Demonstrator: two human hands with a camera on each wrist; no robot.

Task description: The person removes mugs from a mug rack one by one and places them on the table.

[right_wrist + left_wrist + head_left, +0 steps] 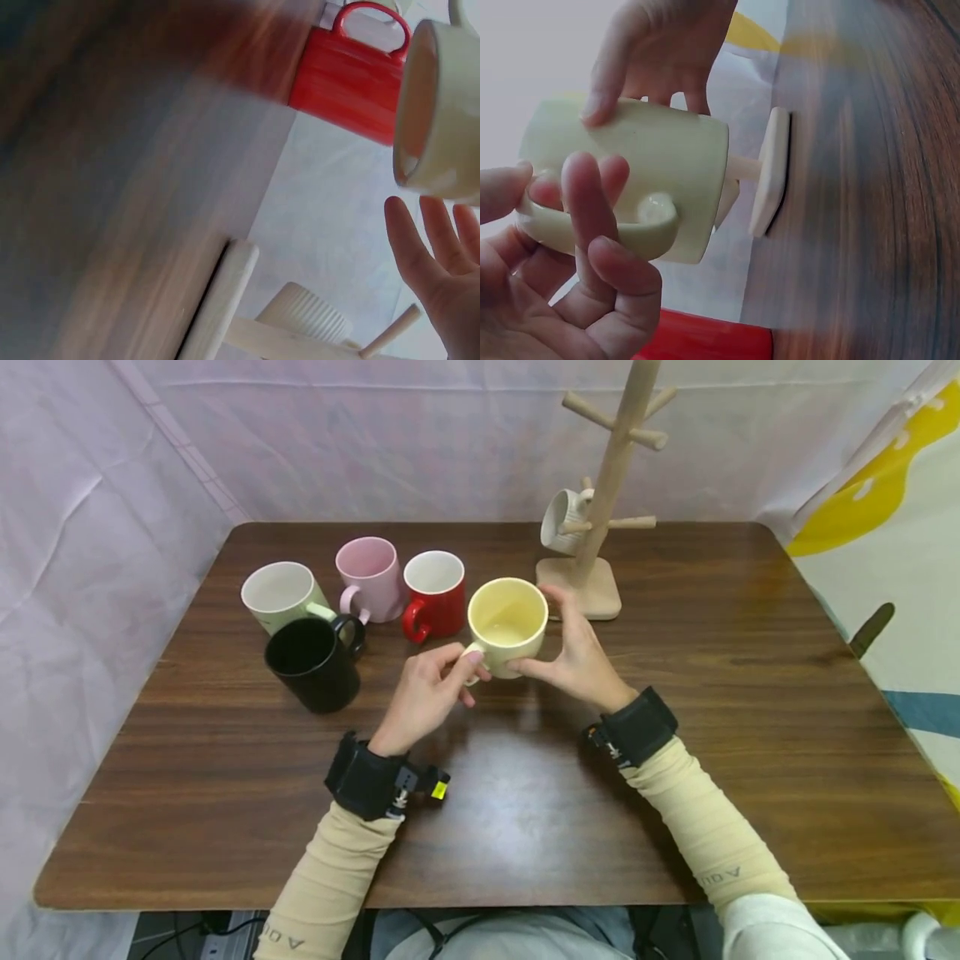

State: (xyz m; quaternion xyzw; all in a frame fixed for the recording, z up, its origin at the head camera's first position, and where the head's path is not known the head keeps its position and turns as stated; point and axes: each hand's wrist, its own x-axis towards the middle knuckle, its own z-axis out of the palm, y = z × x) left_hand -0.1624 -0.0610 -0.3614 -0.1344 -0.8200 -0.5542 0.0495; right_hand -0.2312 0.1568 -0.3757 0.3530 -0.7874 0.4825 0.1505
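Note:
A pale yellow mug (513, 651) is held upright above the table in front of me. My left hand (426, 691) grips its handle (622, 234), with fingers passing through the loop in the left wrist view. On the mug's other side my right hand (579, 658) holds the wall, thumb in front and fingers behind. Close behind that hand stands a wooden mug tree (617, 477) with several pegs. A ribbed white mug (304, 311) hangs on one of its lower pegs. To the left of the yellow mug is a red mug (442, 610).
A pink mug (381, 592), a light green mug (273, 597) and a black mug (318, 672) stand grouped at the table's left. The brown wooden table (750, 777) meets pale cloth walls (375, 443) at the back and left. Patterned cloth (877, 510) hangs at the right.

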